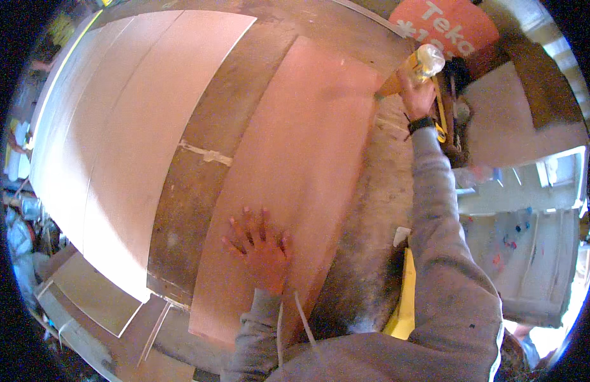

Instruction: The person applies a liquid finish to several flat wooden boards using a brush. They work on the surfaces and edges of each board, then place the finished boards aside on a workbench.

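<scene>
My left hand (260, 251) lies palm down with spread fingers on a long pinkish board (308, 134) in front of me. At the far right corner of that board, my right hand (417, 95) is closed round a bottle (425, 62) with a clear, whitish end and yellowish sides. A tan, tapering part reaches from the hand toward the board's edge; whether it belongs to the bottle I cannot tell. My right arm is stretched far forward, with a dark band at the wrist.
Large pale sheets (136, 83) lie to the left on the brown worktable (187, 210). A red printed panel (445, 25) is at the far right. Dark tools with yellow parts (453, 114) lie beside my right wrist. A yellow object (403, 299) is under my right arm. Smaller board pieces (94, 290) sit lower left.
</scene>
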{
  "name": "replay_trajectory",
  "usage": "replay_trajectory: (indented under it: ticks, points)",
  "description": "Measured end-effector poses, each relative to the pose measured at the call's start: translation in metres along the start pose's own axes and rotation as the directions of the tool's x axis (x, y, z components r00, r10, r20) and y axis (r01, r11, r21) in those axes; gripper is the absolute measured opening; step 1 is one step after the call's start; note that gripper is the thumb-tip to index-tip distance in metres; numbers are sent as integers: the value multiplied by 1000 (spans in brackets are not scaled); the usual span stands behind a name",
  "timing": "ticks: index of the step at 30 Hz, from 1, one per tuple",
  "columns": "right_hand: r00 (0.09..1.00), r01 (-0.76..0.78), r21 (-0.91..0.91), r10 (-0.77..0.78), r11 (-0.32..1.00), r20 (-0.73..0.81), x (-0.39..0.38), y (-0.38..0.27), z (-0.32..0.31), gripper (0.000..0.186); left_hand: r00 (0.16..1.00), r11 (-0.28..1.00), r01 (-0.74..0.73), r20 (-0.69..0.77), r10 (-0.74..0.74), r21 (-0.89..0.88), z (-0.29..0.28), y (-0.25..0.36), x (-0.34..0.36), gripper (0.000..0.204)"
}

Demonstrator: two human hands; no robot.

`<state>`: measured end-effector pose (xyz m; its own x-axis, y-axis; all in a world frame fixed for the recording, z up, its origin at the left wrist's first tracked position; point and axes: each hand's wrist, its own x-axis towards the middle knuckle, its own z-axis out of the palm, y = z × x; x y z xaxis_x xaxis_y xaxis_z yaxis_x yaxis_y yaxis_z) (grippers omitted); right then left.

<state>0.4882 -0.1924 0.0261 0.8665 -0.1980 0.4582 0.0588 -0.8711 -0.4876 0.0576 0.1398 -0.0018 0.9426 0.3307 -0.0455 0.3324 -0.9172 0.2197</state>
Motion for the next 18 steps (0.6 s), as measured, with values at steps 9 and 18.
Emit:
replay_trajectory:
  ticks: [9,18]
  points:
    - [961,257,1,-256,966,-103,-85,-63,-29,43,999,999,27,-21,-26,34,-2,1,3,70]
    - [982,11,-58,-22,998,-189,34,-33,19,45,999,998,21,-45,-18,52,6,2,4,71]
